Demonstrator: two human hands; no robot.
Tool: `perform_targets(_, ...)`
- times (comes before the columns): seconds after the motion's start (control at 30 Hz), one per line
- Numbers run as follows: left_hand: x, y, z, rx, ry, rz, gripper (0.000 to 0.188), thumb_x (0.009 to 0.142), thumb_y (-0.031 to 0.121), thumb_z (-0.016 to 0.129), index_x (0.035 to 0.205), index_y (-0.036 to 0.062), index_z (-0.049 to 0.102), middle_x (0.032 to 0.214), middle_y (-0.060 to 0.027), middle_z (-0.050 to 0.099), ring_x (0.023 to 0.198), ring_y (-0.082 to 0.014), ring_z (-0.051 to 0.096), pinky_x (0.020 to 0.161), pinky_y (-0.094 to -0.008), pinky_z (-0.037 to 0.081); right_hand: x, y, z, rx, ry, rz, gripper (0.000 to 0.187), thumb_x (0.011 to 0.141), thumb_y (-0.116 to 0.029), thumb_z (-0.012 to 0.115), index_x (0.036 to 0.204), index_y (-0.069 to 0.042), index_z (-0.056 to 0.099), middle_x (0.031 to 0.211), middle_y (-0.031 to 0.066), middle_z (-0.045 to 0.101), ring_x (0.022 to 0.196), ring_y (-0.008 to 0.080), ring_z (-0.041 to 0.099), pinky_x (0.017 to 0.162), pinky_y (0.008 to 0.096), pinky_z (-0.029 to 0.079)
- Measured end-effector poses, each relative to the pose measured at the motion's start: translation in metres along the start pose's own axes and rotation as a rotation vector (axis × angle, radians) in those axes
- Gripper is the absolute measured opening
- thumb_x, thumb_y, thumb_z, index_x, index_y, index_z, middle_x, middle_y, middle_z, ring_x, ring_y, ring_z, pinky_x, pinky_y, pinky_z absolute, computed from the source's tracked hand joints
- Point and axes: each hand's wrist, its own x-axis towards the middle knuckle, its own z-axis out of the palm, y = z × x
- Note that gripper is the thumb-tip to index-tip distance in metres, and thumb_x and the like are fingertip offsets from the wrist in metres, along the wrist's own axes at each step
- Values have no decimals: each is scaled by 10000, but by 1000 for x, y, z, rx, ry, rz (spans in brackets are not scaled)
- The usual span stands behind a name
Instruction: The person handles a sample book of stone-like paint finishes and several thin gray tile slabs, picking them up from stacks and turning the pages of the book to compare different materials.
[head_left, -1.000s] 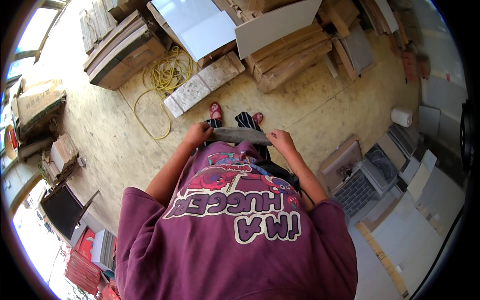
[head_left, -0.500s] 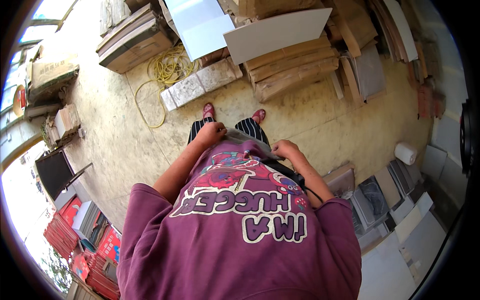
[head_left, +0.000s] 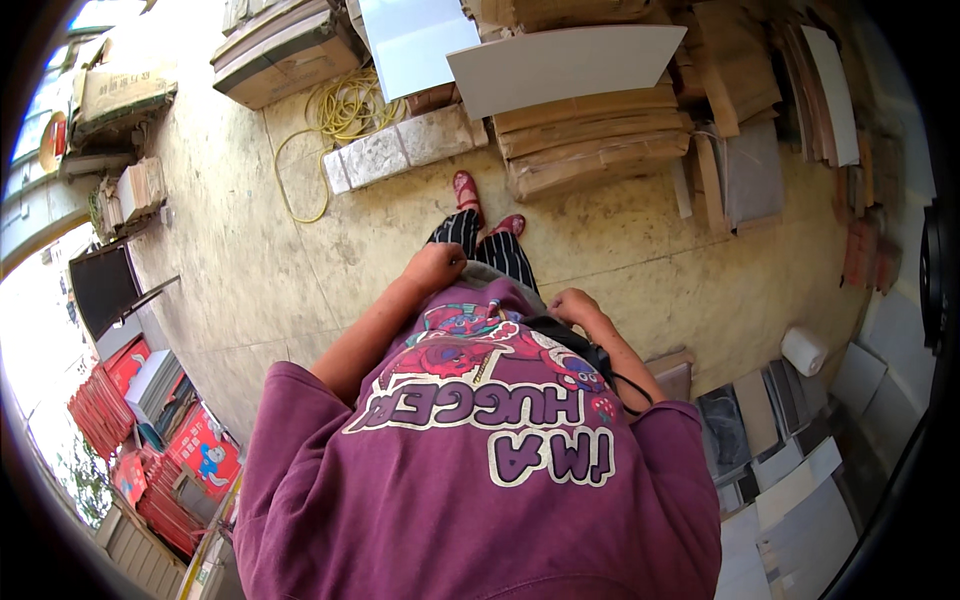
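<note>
In the head view, the two red shoes [head_left: 466, 194] are now closer together, the left one ahead. On the yellowish floor in front lie one long white speckled block [head_left: 408, 150], in the way, and one tangled yellow hose [head_left: 345, 112]. One soft grey cloth [head_left: 484, 272] is at the waist. Both arms bend in. The left hand [head_left: 437, 266] is curled tight on the cloth; the right hand [head_left: 573, 306] is curled too, but I cannot tell what it holds.
</note>
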Motion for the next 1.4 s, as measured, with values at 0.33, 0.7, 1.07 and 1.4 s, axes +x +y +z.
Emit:
perform_targets(0.33,37,-18,-13,-6,48,45,190,745,185,600,882,57,631,775,-165,634,721,-331,614,668,-388,488,-28,-57,-87,81,703,-104,164,722,-263,621,831,-143,642,740,34,648,684,201,628,627,320,492)
perform_targets(0.7,81,-19,-43,-4,-3,-27,685,710,223,631,1316,96,338,869,-234,620,817,-396,598,737,-450,479,-52,-152,-171,409,571,-586,93,725,-59,622,805,-74,578,1102,28,596,814,70,566,588,190,429)
perform_targets(1.07,114,41,-18,-105,-215,140,556,731,206,609,1255,202,424,766,-177,617,738,-347,612,638,-435,479,-83,-180,-200,381,43,-715,130,714,-22,598,814,-58,523,852,-5,522,732,51,502,673,215,436)
perform_targets(1.4,138,92,18,172,197,304,268,652,157,654,866,107,501,843,-104,544,788,-333,554,672,-414,460,-100,-118,-262,294,170,-600,154,711,-25,641,814,-66,534,732,-41,508,600,48,461,570,199,409)
